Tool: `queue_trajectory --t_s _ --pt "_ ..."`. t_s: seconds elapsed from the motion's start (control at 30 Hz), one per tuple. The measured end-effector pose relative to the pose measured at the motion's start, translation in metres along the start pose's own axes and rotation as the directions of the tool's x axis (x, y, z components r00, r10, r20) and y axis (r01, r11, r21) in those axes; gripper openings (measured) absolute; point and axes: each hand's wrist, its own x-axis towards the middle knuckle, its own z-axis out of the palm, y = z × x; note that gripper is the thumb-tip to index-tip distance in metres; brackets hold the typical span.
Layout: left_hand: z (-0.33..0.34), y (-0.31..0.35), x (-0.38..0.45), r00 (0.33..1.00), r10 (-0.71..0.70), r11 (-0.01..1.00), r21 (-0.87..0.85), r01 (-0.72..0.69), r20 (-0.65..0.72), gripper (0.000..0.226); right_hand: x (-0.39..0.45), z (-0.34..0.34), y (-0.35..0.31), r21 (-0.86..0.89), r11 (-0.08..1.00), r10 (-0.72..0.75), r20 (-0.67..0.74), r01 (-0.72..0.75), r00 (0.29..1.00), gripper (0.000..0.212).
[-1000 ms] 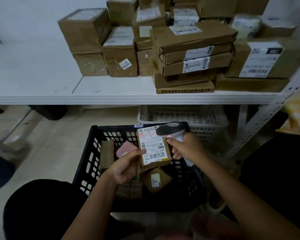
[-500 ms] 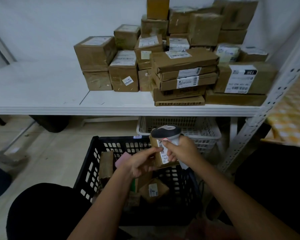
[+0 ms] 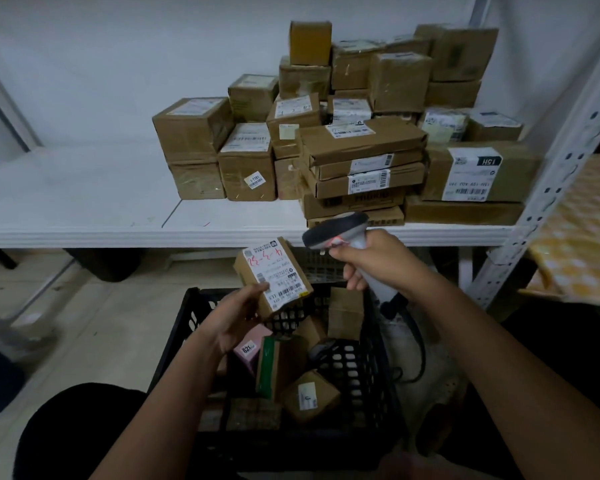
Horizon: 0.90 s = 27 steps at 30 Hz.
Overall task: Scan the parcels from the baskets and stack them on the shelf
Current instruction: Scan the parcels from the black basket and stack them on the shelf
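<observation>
My left hand (image 3: pixel 238 313) grips a small brown parcel (image 3: pixel 272 277) with a white label and red handwriting, held above the black basket (image 3: pixel 371 375), label facing up. My right hand (image 3: pixel 368 259) grips a grey handheld scanner (image 3: pixel 336 232), its head just right of the parcel and showing a red light. Several brown parcels and a pink one (image 3: pixel 252 344) lie in the basket. The white shelf (image 3: pixel 84 209) carries a stack of brown parcels (image 3: pixel 361 161) on its right half.
A white basket (image 3: pixel 314 268) stands under the shelf behind the black one. The shelf's white perforated post (image 3: pixel 551 188) rises at the right, with a yellow patterned cloth (image 3: pixel 579 237) beyond it. The scanner's cable (image 3: pixel 418 344) hangs by the basket's right side. Tiled floor lies to the left.
Both hands have risen toward the shelf edge. The parcel has tilted so its label faces up again, and the scanner has come off it to the right.
</observation>
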Motion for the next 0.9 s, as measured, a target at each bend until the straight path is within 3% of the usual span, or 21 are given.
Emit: queue_trajectory --t_s 0.23,0.47,0.77,0.9 --pt "0.002 0.005 -0.006 0.999 0.032 0.999 0.001 -0.032 -0.035 0.032 -0.013 -0.002 -0.025 -0.048 0.997 0.065 0.151 -0.058 0.986 0.018" --pt "0.001 0.003 -0.009 0.999 0.037 0.999 -0.039 -0.038 -0.039 0.040 -0.019 0.002 -0.020 -0.099 0.986 0.153 0.175 -0.137 0.973 0.023" --pt "0.004 0.004 -0.012 0.998 0.034 0.996 -0.077 -0.038 -0.061 0.027 -0.023 0.001 -0.022 -0.095 0.986 0.149 0.176 -0.134 0.973 0.023" --pt "0.005 0.004 -0.015 0.998 0.045 0.996 -0.073 -0.048 -0.042 0.032 -0.022 0.001 -0.022 -0.106 0.986 0.145 0.173 -0.128 0.974 0.028"
